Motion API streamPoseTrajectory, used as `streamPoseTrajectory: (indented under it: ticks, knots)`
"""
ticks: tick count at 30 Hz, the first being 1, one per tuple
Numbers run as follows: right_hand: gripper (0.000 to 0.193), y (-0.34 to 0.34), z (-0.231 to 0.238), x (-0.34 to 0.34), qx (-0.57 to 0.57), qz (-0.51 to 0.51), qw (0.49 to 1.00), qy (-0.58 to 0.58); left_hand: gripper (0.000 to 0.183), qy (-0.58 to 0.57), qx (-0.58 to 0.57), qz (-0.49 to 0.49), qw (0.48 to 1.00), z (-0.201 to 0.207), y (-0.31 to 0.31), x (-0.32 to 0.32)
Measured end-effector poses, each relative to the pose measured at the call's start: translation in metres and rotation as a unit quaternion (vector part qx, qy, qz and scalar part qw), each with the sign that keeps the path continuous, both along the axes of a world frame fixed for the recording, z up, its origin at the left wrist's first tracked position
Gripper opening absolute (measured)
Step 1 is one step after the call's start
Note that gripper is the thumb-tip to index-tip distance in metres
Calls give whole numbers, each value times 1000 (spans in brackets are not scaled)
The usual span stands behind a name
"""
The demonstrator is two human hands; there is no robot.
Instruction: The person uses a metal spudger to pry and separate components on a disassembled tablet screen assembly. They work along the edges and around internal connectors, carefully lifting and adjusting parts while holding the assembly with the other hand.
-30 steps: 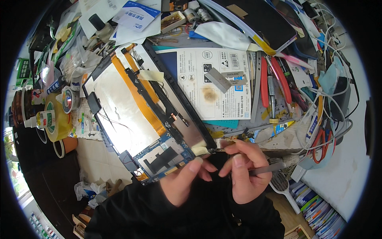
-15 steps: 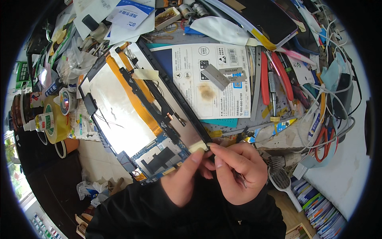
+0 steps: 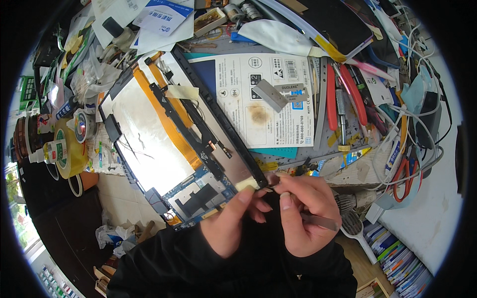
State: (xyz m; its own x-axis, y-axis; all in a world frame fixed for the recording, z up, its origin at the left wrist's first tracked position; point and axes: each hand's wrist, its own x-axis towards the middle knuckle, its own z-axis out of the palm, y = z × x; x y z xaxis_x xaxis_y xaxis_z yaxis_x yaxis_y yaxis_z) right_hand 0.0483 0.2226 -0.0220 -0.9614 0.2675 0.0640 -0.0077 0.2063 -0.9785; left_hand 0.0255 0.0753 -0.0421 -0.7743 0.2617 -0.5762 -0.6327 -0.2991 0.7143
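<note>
An opened tablet [image 3: 144, 114] lies tilted at the left, its silver inside, orange ribbon cables [image 3: 166, 124] and blue circuit board [image 3: 198, 174] facing up. My left hand [image 3: 228, 223] grips its near right corner, thumb on a pale yellow tape piece [image 3: 245, 185] and fingers underneath. Just right of that corner, my right hand [image 3: 310, 213] is closed in a pinch. A thin flat metal tool [image 3: 320, 222] sticks out of its palm; its exact kind is unclear. Something small and dark shows at the pinching fingertips, too small to name.
A white printed sheet [image 3: 278, 124] carries two metal blades [image 3: 271, 97]. Right of it lie red-handled pliers [image 3: 350, 92], then tangled white cables [image 3: 397, 124] and red scissors [image 3: 407, 179]. Tape rolls [image 3: 67, 154] stand at the left. A brush [image 3: 350, 223] lies below the table's right edge.
My right hand has shifted slightly right, away from the tablet's corner, and turned, so more of the metal tool shows. My left hand and the tablet have hardly moved.
</note>
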Motion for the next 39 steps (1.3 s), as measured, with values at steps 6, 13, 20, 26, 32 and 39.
streamPoseTrajectory:
  ticks: [6, 13, 20, 26, 32, 39]
  knots:
    - [31, 2, 5, 1, -46, 41, 997, -46, 36, -13, -5, 14, 1000, 0, 2, 1]
    - [30, -3, -13, -3, 27, 26, 995, 90, 36, -7, 15, 3, 1000, -2, -2, 2]
    - [28, 0, -11, -1, 78, 32, 991, 104, 36, -14, 51, -10, 999, -5, -7, 2]
    - [26, -2, -7, -5, 61, 24, 993, 97, 40, -8, 47, -8, 999, -3, -6, 2]
    - [25, -1, -5, -6, 105, 30, 989, 101, 42, -26, 22, -16, 999, -1, -5, 1]
    - [37, 2, -8, -5, 302, 57, 938, 160, 35, -17, 40, 4, 999, 0, -4, -1]
